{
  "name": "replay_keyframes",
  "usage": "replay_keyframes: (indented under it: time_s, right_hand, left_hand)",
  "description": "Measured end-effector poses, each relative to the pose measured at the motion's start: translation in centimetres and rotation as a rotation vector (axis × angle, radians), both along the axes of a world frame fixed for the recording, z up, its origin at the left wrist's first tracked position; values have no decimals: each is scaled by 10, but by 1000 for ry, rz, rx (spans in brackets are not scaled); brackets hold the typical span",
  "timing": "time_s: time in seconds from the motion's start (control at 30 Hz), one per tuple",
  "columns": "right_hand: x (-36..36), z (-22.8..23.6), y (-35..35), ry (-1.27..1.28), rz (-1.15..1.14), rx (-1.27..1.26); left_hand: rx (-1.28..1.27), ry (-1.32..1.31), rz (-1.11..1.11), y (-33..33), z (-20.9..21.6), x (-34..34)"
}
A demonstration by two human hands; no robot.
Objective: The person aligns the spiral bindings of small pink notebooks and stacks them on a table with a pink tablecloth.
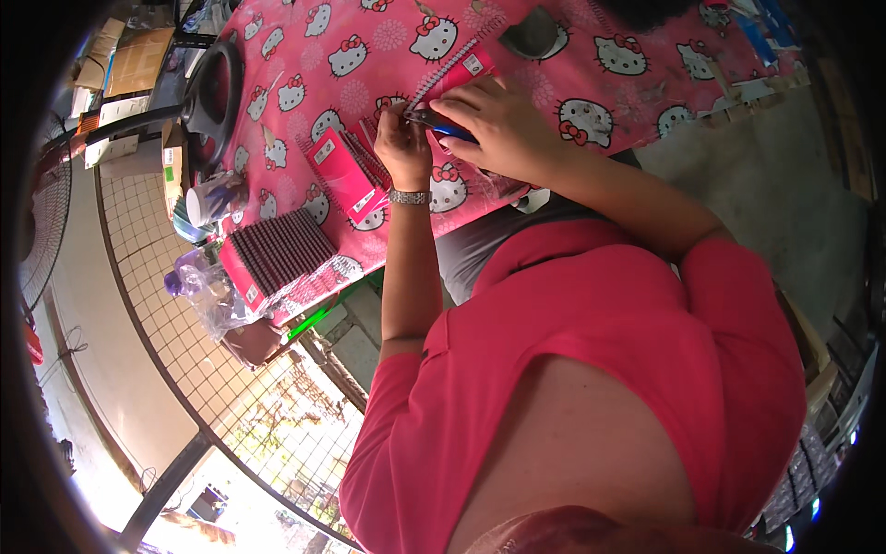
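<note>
A pink spiral notebook [472,65] lies on the table in front of me, its wire coil slanting down toward my hands. My left hand [403,148] is closed at the coil's lower end, pinching the notebook's corner; the fingertips partly hide the grip. My right hand [506,127] is wrapped around blue-handled pliers [456,129], whose jaws point left and meet the coil end beside my left fingers. Just left of my left hand, more pink spiral notebooks [346,175] lie in a small overlapping pile. A taller stack of spiral notebooks [277,251] sits at the table's left corner.
A pink patterned cloth covers the table [346,60]. A dark round bowl [533,35] stands beyond the notebook. Along the left edge are a white cup [205,205], a clear plastic bag [208,291] and a black fan [210,102]. A wire-mesh panel [152,240] rises beyond that side.
</note>
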State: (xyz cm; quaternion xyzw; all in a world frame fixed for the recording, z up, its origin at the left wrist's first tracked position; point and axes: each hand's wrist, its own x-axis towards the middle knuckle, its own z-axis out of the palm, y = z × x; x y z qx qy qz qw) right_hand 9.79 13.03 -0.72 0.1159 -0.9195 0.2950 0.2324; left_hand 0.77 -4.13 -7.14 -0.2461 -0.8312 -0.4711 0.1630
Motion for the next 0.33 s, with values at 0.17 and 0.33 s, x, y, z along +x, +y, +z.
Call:
replay_keyframes:
  time_s: [0.17, 0.33]
  right_hand:
    - [-5, 1, -7, -30, -4, 142]
    - [-2, -5, -8, -191, 8, -24]
  left_hand:
    - [52, -37, -2, 0, -4, 1]
    - [121, -95, -24, 3, -7, 3]
